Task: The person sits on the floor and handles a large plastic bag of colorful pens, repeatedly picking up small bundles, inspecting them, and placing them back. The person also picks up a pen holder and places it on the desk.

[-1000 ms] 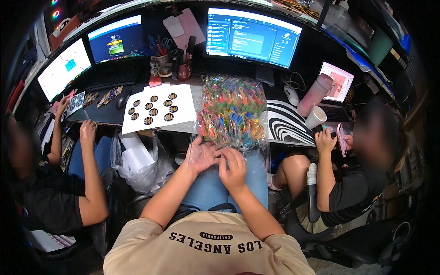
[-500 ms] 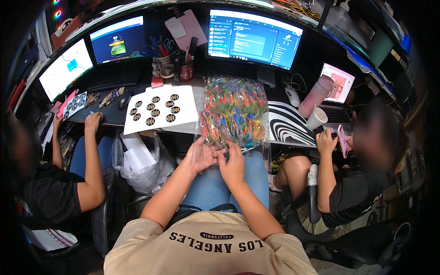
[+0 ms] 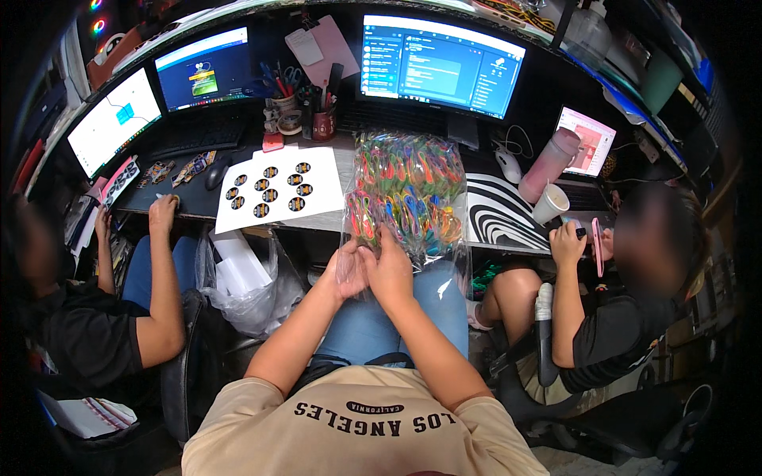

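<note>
A clear plastic bag (image 3: 409, 186) packed with brightly coloured looped cords or bands lies over the desk's front edge, its loose near end hanging above my lap. My left hand (image 3: 347, 271) is at the bag's near left part, palm turned up, with clear film over its fingers. Close beside it, my right hand (image 3: 387, 271) reaches over the bag, fingers pointing away and gripping the film near the lowest cords. The two hands almost touch at the thumbs. Exactly how the left fingers hold the film is partly hidden by glare.
Left of the bag lies a white sheet (image 3: 321, 170) with round black stickers; a black-and-white striped mat (image 3: 508, 213) is to the right. A white cup (image 3: 550, 204) and pink bottle (image 3: 549, 164) stand there. One person sits on each side; the right one holds a pink phone (image 3: 598, 247).
My right hand has moved left and slightly away, its fingers now farther up the bag. My left hand's fingers have drawn together. The left person's sticker sheet has tilted and shifted.
</note>
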The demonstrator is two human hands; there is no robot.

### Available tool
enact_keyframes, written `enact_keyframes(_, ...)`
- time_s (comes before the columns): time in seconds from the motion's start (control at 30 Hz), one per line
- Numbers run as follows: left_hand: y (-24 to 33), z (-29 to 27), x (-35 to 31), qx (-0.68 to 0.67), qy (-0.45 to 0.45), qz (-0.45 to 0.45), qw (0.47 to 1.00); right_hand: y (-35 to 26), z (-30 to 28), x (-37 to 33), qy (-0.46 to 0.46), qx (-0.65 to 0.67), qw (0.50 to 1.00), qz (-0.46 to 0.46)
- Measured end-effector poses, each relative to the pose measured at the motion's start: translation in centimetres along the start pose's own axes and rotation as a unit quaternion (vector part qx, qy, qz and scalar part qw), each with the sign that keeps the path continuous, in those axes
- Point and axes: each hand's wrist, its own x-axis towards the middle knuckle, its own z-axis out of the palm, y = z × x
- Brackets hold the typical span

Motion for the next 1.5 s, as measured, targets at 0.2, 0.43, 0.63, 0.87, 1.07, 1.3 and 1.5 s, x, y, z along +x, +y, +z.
enact_keyframes(0.2,-1.3,-0.1,0.1,0.021,0.010,-0.011,1.000,-0.8,0.1,2.0,-0.018,-0.038,0.999,0.017)
enact_keyframes(0.43,-2.3,4.4,-0.1,0.117,0.125,0.024,0.985,-1.5,1.4,2.6,0.006,0.114,0.991,0.065)
enact_keyframes(0.63,-2.6,3.5,-0.8,0.015,0.104,0.040,0.994,-2.4,2.9,2.4,-0.088,-0.022,0.990,0.110)
enact_keyframes(0.87,-2.0,0.2,-0.6,0.014,0.054,0.015,0.998,-0.7,1.6,0.8,-0.074,0.063,0.995,0.027)
enact_keyframes(1.07,-0.9,0.5,-1.6,-0.139,0.070,-0.022,0.988,1.3,-1.8,-2.2,0.090,0.073,0.983,-0.144)
enact_keyframes(1.3,-1.2,1.5,-1.4,-0.028,0.111,-0.008,0.993,1.8,-3.3,-0.3,0.238,0.031,0.971,0.010)
enact_keyframes(1.5,-1.0,0.8,-1.4,-0.053,-0.008,-0.021,0.998,1.5,-2.3,0.2,0.204,-0.018,0.979,0.017)
